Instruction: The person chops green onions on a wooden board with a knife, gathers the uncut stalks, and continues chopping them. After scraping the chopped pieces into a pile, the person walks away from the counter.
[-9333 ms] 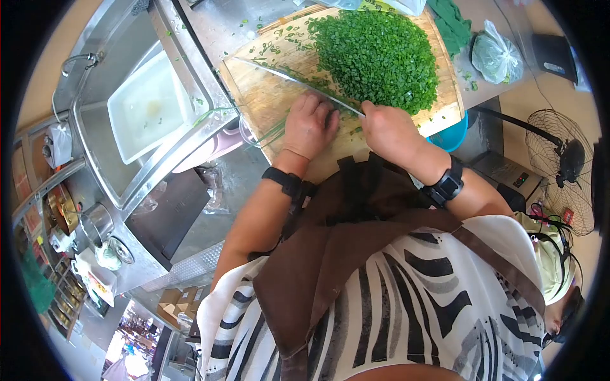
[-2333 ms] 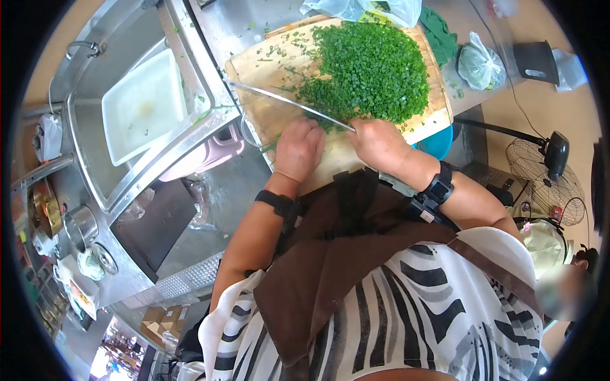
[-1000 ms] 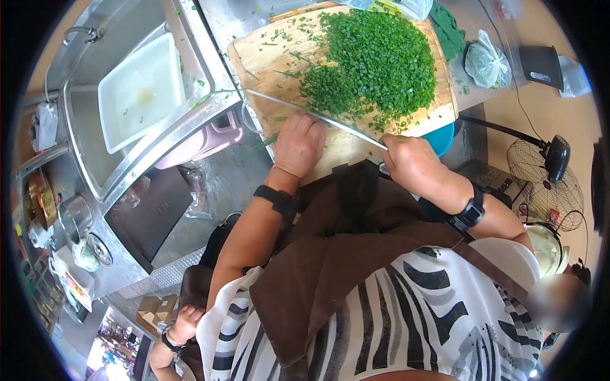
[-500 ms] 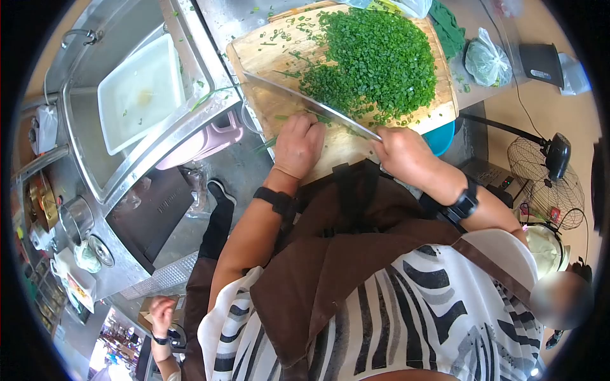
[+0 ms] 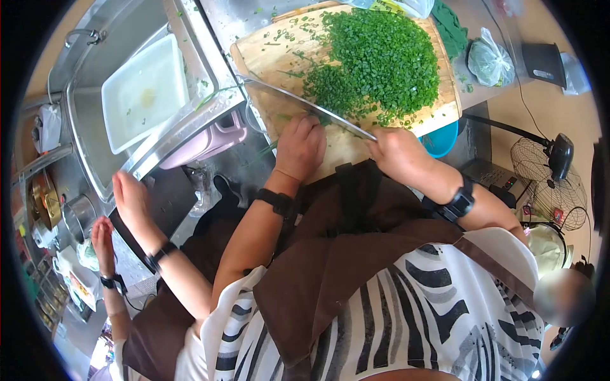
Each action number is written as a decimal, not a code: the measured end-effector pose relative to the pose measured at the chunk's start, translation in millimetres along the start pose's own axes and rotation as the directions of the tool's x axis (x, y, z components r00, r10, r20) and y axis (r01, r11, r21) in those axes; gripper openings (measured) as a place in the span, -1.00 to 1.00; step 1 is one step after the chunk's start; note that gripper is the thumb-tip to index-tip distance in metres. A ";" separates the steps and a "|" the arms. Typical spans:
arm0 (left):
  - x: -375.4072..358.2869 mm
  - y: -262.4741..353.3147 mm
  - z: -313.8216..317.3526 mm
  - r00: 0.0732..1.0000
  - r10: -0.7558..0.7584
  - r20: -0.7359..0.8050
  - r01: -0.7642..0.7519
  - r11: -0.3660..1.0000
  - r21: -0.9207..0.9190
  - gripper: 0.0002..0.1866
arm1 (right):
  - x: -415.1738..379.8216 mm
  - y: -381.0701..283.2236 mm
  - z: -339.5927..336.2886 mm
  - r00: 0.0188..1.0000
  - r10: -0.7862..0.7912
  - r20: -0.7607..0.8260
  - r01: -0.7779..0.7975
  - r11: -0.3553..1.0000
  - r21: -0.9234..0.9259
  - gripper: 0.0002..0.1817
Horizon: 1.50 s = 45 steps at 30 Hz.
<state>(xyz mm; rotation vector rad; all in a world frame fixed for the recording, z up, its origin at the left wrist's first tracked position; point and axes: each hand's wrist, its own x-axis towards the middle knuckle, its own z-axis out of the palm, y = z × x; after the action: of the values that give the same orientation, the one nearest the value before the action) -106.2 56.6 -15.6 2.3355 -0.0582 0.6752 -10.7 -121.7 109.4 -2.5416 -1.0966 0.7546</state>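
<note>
My right hand [image 5: 400,152] is closed around the handle of a long kitchen knife [image 5: 293,98], whose blade slants across the wooden cutting board [image 5: 264,58]. My left hand [image 5: 301,146] has its fingers curled down on the board beside the blade. A few green onion stalks [image 5: 260,154] stick out from under it to the left; most of them are hidden by the hand. Beyond the blade lies a big heap of chopped green onions [image 5: 384,60], with loose bits scattered to its left.
At left a white tub [image 5: 145,95] sits in a metal sink [image 5: 79,130]. A co-worker's hands [image 5: 130,198] are raised at lower left. A bagged item [image 5: 490,58], a teal bowl [image 5: 440,140] and a fan [image 5: 548,181] stand at right.
The co-worker has come closer on the left, and both their hands now show near the sink. My hands and the knife have shifted only slightly.
</note>
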 end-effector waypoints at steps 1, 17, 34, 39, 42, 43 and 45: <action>0.6 0.4 -1.3 1.000 -0.007 0.022 0.007 1.000 -0.009 -0.86 | -5.7 0.0 -4.0 0.998 0.049 0.031 -0.049 0.999 -0.002 -0.83; -4.1 2.2 -4.5 1.000 -0.004 0.019 0.003 0.999 0.034 -0.87 | -4.9 -1.2 -5.6 0.993 0.089 0.080 -0.093 0.995 0.040 -0.85; -2.1 3.8 -12.4 0.990 -0.144 -0.009 0.144 0.988 0.049 -0.63 | 8.3 55.4 -10.7 0.966 0.257 0.034 -0.256 0.926 0.278 -0.75; 20.8 18.8 -32.9 0.981 -0.192 -0.041 0.195 0.928 0.319 -0.52 | -13.1 80.5 -47.1 0.916 0.390 0.089 -0.329 0.606 0.724 -0.72; 13.6 12.5 -31.5 0.980 -0.191 0.056 0.163 0.931 0.327 -0.62 | -16.8 91.2 -48.6 0.915 0.400 0.051 -0.251 0.465 0.849 -0.79; 10.2 7.0 -28.1 0.982 -0.133 0.132 0.098 0.965 0.242 -0.68 | -17.8 97.6 -47.4 0.913 0.408 0.034 -0.224 0.429 0.875 -0.80; 12.9 1.4 -18.5 0.989 -0.085 0.121 0.057 0.973 0.222 -0.74 | -21.4 107.2 -46.2 0.908 0.419 0.011 -0.193 0.395 0.898 -0.85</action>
<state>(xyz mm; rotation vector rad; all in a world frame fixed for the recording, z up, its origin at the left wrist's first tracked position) -103.8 69.2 3.1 2.5774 0.0432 0.5148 66.5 -211.8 108.5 -1.7787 -0.0034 0.8042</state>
